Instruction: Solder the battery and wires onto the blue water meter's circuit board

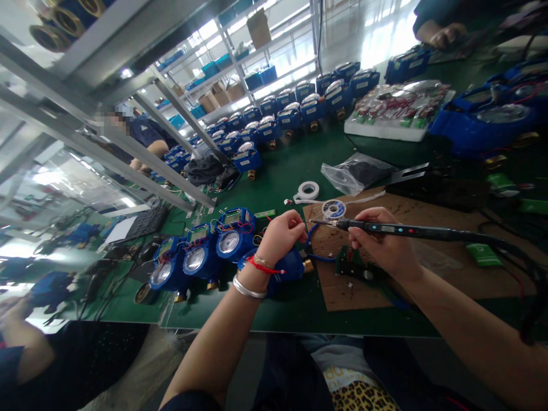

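Soldering iron gripped in the right hand, its handle roughly level over a cardboard sheet, with the tip directed toward the left hand. The left hand's fingers are curled close together above a blue meter; whether they pinch anything cannot be told. A small spool appears just beyond the iron's front end; a tape roll lies farther back on the green bench.

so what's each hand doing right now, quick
Left hand: curled, whether it grips anything cannot be told.
Right hand: closed, holding the soldering iron.
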`<action>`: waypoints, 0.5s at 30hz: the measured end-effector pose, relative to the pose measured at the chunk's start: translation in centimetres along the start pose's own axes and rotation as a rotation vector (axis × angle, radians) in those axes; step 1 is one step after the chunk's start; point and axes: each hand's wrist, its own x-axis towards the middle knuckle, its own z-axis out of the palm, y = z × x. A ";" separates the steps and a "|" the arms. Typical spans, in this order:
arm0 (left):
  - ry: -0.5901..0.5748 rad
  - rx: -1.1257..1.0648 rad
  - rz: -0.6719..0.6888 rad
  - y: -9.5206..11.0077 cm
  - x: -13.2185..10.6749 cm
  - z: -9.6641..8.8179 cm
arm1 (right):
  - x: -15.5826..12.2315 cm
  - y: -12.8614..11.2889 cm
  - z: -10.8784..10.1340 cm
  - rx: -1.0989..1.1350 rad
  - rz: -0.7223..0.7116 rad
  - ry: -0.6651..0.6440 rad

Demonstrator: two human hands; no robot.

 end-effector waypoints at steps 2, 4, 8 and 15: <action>0.002 0.004 0.001 0.0 0.0 0.0 | 0.0 0.1 0.0 0.003 0.007 -0.003; 0.002 0.007 0.002 0.1 -0.1 0.0 | 0.0 0.2 0.0 0.005 0.011 -0.004; 0.007 0.009 0.005 0.2 -0.1 0.0 | 0.0 0.2 0.0 -0.002 0.002 -0.002; 0.000 -0.019 0.013 0.0 -0.2 0.0 | 0.0 -0.2 -0.2 0.069 -0.017 0.078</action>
